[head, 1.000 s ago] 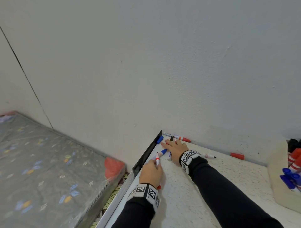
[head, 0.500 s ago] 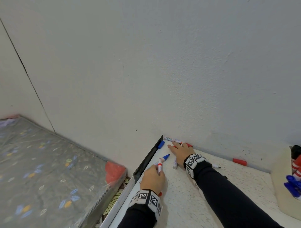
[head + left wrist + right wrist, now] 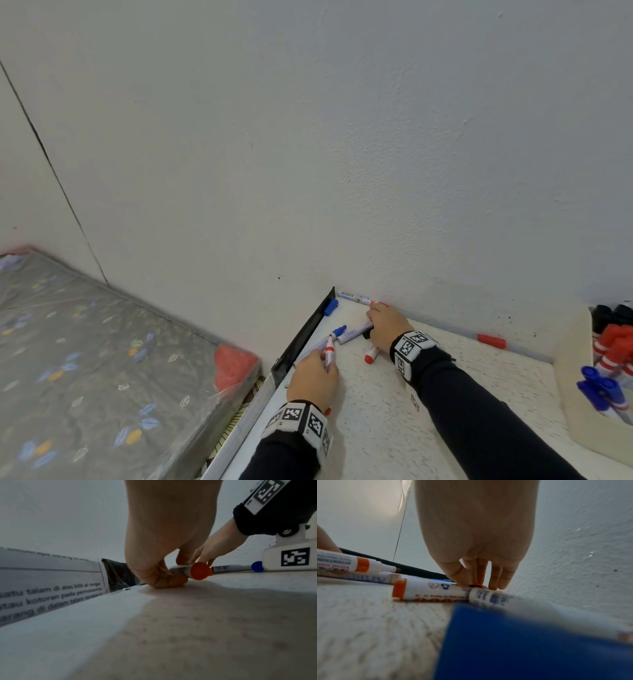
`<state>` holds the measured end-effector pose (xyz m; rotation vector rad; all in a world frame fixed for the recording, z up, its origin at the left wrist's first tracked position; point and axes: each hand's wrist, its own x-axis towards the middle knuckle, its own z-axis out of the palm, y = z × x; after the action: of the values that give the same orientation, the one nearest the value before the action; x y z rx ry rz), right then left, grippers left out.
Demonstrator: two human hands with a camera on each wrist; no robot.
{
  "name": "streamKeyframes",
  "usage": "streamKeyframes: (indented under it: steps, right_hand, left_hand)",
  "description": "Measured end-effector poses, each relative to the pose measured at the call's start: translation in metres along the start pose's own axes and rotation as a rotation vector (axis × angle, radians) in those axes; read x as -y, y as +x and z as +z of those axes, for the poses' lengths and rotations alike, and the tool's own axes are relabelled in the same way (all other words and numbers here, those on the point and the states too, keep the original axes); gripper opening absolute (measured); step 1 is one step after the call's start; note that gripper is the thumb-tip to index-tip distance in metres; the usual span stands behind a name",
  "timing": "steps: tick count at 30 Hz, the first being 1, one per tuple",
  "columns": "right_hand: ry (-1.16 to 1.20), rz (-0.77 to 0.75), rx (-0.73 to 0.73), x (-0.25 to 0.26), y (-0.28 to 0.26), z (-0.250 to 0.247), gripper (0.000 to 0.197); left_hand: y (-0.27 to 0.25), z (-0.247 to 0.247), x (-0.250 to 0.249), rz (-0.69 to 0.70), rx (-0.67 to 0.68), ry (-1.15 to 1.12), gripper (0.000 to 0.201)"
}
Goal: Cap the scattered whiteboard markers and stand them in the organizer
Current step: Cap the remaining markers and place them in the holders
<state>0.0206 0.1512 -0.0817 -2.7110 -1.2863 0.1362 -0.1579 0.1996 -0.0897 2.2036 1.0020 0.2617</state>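
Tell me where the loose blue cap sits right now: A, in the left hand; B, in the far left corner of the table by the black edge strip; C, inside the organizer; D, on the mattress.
B: the head view shows the blue cap lying alone in the table's far left corner beside the black edge strip, away from both hands.

Wall (image 3: 342, 171) and black edge strip (image 3: 308, 334) box in the corner.

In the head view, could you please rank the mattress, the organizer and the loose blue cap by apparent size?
1. The mattress, far the largest.
2. The organizer, though the frame edge cuts it off.
3. The blue cap, tiny in the far table corner, where distance shrinks it.
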Motion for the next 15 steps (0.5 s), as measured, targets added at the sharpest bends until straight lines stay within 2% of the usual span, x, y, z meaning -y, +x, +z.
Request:
streamKeyframes:
  steps: [6,11,13,15]
  right_hand:
    - [0.298,0.021,-0.208,-0.016,-0.020,-0.017,0.030]
    - [0.429,0.050,-0.489,-0.043,-0.052,-0.039,0.012]
    - [0.445,0.053,-0.531,-0.054,-0.070,-0.046,0.008]
    - [0.484,0.041,-0.523,-0.064,-0.089,-0.051,0.012]
  left_hand:
    - [0.002,0.000,-0.001,-0.032,0.025,0.011,0.037]
    - [0.000,-0.001,-0.004,-0.008,0.029,0.033,0.038]
    - [-0.003,-0.002,-0.007,-0.003,0.034,0.037,0.038]
    - [-0.006,-0.002,-0.011,0.000,0.025,0.035,0.038]
